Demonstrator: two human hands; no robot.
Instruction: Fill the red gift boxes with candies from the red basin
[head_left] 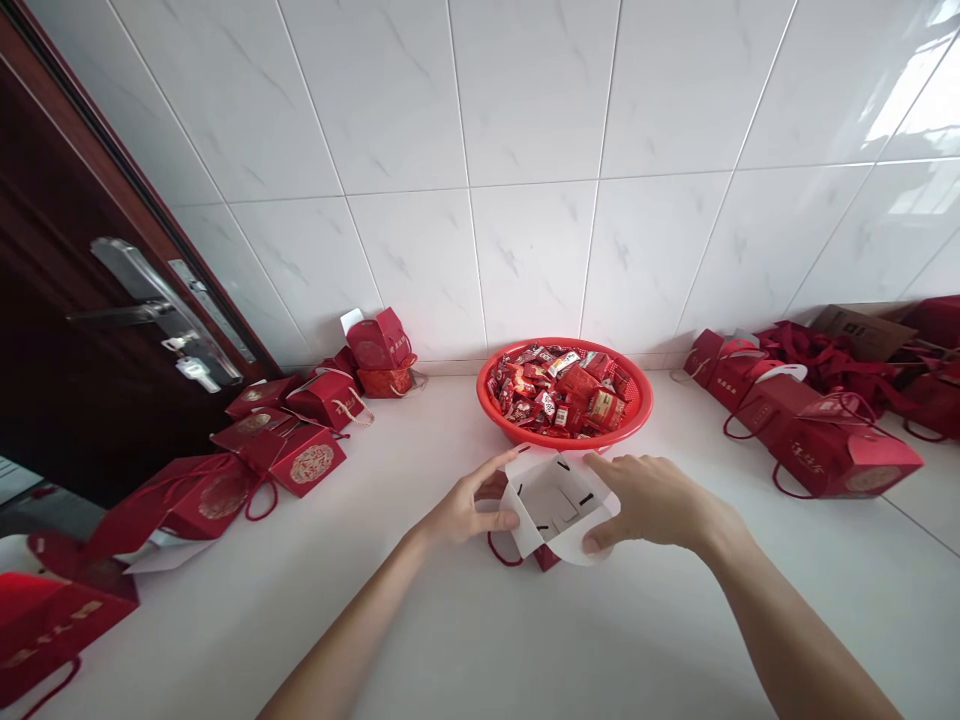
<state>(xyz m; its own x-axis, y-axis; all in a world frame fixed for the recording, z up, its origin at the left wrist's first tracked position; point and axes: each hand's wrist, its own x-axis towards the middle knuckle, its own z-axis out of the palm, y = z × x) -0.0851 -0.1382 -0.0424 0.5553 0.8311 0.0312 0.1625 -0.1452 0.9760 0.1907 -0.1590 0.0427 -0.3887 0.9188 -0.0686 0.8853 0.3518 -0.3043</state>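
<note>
A small red gift box with a white inside [559,500] stands with its flaps spread on the white surface, in front of the basket. Black cord ends show on its inner walls, and a red cord loop lies at its left. My left hand [476,505] grips the left flap between thumb and fingers. On the other side my right hand [645,505] holds the right flap, its thumb on the white face and its fingers behind. No contents show in the box. Just beyond it sits a red plastic basket [487,405] heaped with red-wrapped sweets [559,390].
Several red boxes [300,455] line the left side beside a dark door [67,300] with keys in its lock. More red boxes [817,440] and a brown carton [862,330] are at the right. A tiled wall [532,240] rises behind the basket.
</note>
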